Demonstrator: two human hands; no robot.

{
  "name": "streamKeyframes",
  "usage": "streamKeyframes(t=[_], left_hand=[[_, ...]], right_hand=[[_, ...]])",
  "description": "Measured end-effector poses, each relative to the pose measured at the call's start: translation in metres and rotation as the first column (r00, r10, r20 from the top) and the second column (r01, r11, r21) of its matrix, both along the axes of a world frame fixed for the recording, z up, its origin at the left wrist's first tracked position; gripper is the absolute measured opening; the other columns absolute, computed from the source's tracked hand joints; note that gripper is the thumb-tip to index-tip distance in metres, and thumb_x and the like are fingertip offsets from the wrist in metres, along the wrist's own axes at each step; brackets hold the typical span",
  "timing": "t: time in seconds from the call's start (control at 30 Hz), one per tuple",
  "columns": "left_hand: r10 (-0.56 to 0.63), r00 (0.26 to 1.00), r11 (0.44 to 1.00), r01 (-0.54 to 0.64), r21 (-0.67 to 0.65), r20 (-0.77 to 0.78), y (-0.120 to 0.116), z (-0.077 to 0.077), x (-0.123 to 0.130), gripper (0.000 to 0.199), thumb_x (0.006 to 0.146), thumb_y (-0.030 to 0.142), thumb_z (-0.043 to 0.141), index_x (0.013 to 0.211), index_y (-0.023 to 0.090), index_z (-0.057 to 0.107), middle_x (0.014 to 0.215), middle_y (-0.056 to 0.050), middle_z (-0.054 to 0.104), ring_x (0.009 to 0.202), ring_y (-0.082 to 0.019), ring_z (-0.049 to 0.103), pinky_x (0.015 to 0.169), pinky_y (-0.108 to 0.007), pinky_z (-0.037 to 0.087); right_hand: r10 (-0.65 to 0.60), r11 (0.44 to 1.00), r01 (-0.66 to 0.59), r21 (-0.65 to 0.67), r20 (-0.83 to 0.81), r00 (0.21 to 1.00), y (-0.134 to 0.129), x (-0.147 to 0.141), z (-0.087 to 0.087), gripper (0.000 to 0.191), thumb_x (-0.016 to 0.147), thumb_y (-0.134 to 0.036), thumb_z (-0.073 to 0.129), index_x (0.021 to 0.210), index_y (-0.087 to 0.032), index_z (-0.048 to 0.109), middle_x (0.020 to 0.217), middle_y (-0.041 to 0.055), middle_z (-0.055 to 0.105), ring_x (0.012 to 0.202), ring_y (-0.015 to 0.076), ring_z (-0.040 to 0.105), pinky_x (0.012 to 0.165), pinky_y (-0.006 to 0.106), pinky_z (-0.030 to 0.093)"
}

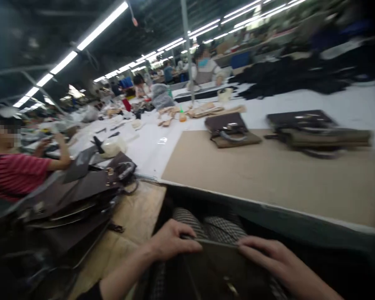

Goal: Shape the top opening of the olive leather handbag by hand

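Observation:
A dark brown handbag (215, 266) rests on my lap, low in the head view, with a gold-coloured metal piece on its front. My left hand (175, 239) grips its upper left corner, thumb along the near face and fingers over the edge. At the upper right corner, my right hand (268, 254) has its fingers closed on the edge. Checked cloth (221, 229) covers my knees behind the bag. The bag's lower part runs out of view.
Stacked dark bags (78, 196) lie on a wooden surface (140, 204) at left. On the white table ahead, a brown board (253, 171) bears a folded handbag (228, 130) and more bags (312, 129). A person in a striped red top (21, 171) sits at left; others work farther back.

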State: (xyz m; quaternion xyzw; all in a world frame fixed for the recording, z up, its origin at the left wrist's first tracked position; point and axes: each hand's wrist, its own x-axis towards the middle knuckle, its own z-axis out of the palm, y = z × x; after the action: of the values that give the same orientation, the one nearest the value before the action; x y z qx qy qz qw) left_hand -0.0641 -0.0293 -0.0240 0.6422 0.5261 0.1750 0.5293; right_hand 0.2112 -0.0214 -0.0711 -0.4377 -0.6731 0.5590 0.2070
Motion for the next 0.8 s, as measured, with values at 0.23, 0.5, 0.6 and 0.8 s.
streamKeyframes(t=[0.23,0.5,0.6,0.8], left_hand=[[-0.071,0.997,0.981,0.075,-0.177,0.029,0.013,-0.005,0.011,0.038,0.081,0.051,0.066,0.087,0.013,0.069,0.073,0.002,0.055,0.068,-0.01,0.045,0.061,-0.022,0.035],[-0.038,0.999,0.982,0.041,-0.182,0.018,0.013,-0.004,0.02,0.036,0.081,0.05,0.068,0.088,0.014,0.069,0.076,0.001,0.058,0.072,-0.011,0.049,0.063,-0.021,0.037],[-0.022,1.0,0.98,0.026,-0.198,0.022,0.014,-0.006,0.022,0.035,0.08,0.048,0.068,0.088,0.014,0.069,0.077,0.0,0.06,0.073,-0.012,0.051,0.064,-0.022,0.039],[0.02,0.997,0.963,0.0,-0.268,0.069,0.016,-0.015,0.022,0.037,0.077,0.049,0.071,0.088,0.013,0.066,0.076,0.001,0.058,0.07,-0.011,0.049,0.063,-0.022,0.037]], right_hand=[[-0.178,0.984,0.177,-0.019,-0.052,0.983,-0.016,0.032,0.01,0.035,0.093,-0.049,0.057,0.089,-0.017,0.072,0.077,0.0006,0.063,0.071,0.0122,0.053,0.064,0.022,0.038],[-0.278,0.947,0.285,0.149,-0.066,0.958,-0.027,0.024,-0.003,0.031,0.097,-0.04,0.053,0.084,-0.018,0.071,0.078,-0.0008,0.067,0.073,0.0121,0.06,0.068,0.022,0.041],[-0.316,0.938,0.321,0.131,-0.06,0.947,-0.025,0.024,-0.006,0.034,0.097,-0.043,0.053,0.083,-0.016,0.07,0.077,-0.0001,0.066,0.073,0.0128,0.058,0.067,0.023,0.04],[-0.173,0.972,0.139,-0.188,-0.18,0.968,-0.013,0.048,0.022,0.058,0.101,-0.058,0.037,0.093,-0.013,0.074,0.09,0.0055,0.069,0.084,0.0177,0.061,0.074,0.027,0.044]])
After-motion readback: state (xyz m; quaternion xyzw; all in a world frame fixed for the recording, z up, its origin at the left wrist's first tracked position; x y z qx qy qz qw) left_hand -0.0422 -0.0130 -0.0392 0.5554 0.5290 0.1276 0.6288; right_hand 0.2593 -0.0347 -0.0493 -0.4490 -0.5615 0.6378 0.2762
